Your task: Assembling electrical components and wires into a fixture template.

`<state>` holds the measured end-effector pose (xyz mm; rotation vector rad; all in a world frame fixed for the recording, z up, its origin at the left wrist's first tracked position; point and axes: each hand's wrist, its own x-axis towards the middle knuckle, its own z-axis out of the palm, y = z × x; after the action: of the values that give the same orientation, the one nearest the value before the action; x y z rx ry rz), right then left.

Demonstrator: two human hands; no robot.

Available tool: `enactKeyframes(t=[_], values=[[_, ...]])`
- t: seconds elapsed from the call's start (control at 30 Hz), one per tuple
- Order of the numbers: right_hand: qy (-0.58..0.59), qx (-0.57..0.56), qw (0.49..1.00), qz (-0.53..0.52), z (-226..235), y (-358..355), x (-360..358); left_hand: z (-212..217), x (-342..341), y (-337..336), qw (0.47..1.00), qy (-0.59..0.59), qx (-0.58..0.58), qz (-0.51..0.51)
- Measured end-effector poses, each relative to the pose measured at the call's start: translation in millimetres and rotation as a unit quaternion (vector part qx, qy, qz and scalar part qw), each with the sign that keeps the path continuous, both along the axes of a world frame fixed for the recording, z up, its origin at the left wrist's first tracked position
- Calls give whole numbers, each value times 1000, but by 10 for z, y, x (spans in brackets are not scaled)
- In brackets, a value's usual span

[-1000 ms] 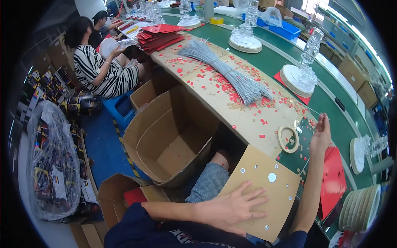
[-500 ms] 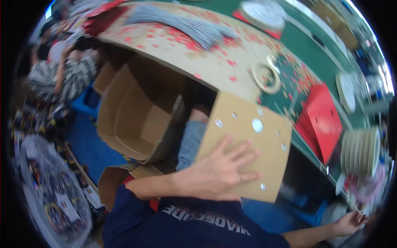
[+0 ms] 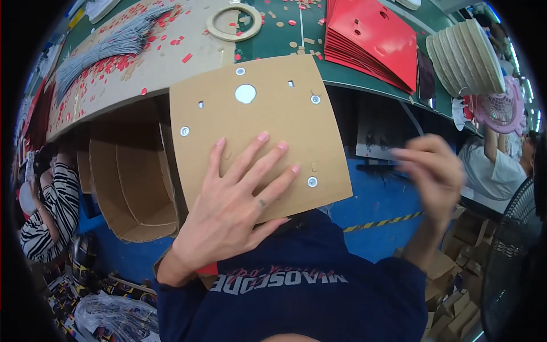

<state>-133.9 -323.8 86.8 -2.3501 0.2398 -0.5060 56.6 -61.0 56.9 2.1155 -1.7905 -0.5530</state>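
Observation:
A brown cardboard panel (image 3: 256, 122) lies tilted against the near table edge, over my lap. It has a large round hole near the top, small square slots and several metal eyelets. My left hand (image 3: 228, 199) rests flat on its lower part, fingers spread and pointing away from me. To the right of the panel, my right hand (image 3: 433, 176) is raised, apart from it. Its fingers are drawn together in a pinch and blurred; whatever they may hold cannot be made out.
Red folded sheets (image 3: 373, 40) are stacked at the table's right, beside a spool of white cord (image 3: 464, 57). A tape roll (image 3: 233, 23) and a bundle of grey strips (image 3: 108, 51) lie farther left. An open carton (image 3: 137, 176) stands under the table. A fan (image 3: 504, 262) is at right.
My view has swung to the right. My right hand has come up from low beside the spool toward the panel's right side. My left hand remains spread on the panel.

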Motion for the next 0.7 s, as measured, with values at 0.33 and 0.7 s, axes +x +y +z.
enactKeyframes(t=[0.33, 0.7], values=[[32, -108, 979, 171, -332, 321, 378, 47, -39, 48, 1000, -11, 10, 8], [55, -84, 985, 140, -297, 463, 364, 20, -12, 51, 999, -34, 3, -2]])
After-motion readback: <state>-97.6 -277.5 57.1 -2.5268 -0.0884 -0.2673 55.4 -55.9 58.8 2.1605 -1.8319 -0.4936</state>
